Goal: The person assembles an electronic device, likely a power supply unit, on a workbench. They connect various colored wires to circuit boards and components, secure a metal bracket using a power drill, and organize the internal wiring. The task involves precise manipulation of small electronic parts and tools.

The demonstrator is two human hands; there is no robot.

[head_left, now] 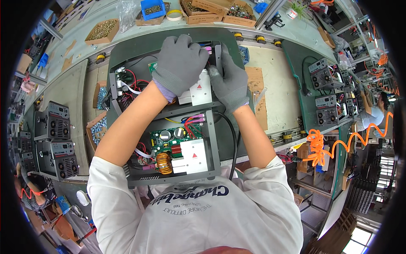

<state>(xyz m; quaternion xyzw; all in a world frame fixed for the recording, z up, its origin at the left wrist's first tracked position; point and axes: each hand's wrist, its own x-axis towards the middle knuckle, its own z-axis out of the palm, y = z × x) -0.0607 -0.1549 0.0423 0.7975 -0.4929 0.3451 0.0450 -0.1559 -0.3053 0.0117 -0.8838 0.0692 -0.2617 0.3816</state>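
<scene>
Two open dark metal housings with electronics lie before me, one behind the other. Over the far housing [165,111], my gloved left hand [179,63] is closed, its fingers bent down by the purple wire connectors [207,49]. Its palm hides what the fingertips hold, if anything. My gloved right hand [230,80] grips the dark end panel [218,54] at that housing's right end, thumb inside and fingers outside. In the near housing [213,142] sit a green circuit board [160,143], a copper coil [163,163] and a white metal block [195,155], untouched.
Boxes of small blue-and-silver parts [98,129] stand left of the housings. Screw boxes [102,31] and a blue bin [152,9] line the far bench. Finished-looking units stand at left [63,158] and right [325,109]. An orange coiled hose [316,147] hangs at right, near another person [374,112].
</scene>
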